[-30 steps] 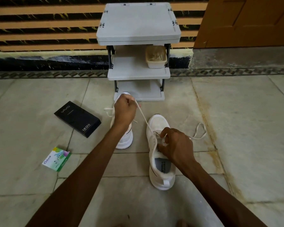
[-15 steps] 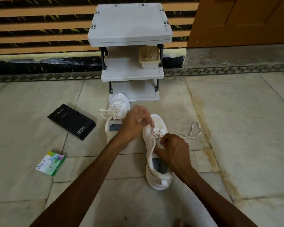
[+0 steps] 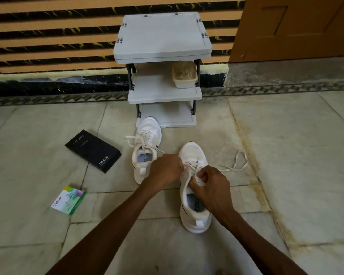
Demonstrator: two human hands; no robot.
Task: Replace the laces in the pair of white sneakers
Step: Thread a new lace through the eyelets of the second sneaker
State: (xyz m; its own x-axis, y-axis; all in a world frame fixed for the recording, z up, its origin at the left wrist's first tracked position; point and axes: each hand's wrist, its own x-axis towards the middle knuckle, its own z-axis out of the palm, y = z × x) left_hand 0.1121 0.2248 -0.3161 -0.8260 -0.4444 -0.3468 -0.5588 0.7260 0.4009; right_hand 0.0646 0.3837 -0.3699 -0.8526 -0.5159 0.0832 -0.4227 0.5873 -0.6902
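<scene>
Two white sneakers stand on the tiled floor. The right sneaker (image 3: 194, 213) is partly laced with a cream lace (image 3: 237, 162), whose loose end trails in a loop on the floor to its right. My left hand (image 3: 164, 169) pinches the lace at the sneaker's left eyelets. My right hand (image 3: 213, 187) grips the tongue and the right eyelet edge of the same shoe. The left sneaker (image 3: 146, 139) sits just behind, fully laced, its lace ends lying loose on both sides.
A grey three-tier rack (image 3: 163, 42) stands against the wall behind the shoes, with a beige tub (image 3: 184, 75) on its middle shelf. A black phone box (image 3: 92, 150) and a small green packet (image 3: 69, 199) lie on the floor at left. A wooden door (image 3: 292, 26) is at back right.
My left hand came down from its raised pull on the lace to the right sneaker's eyelets. The left sneaker, hidden before, is now uncovered. My right hand stayed on the shoe.
</scene>
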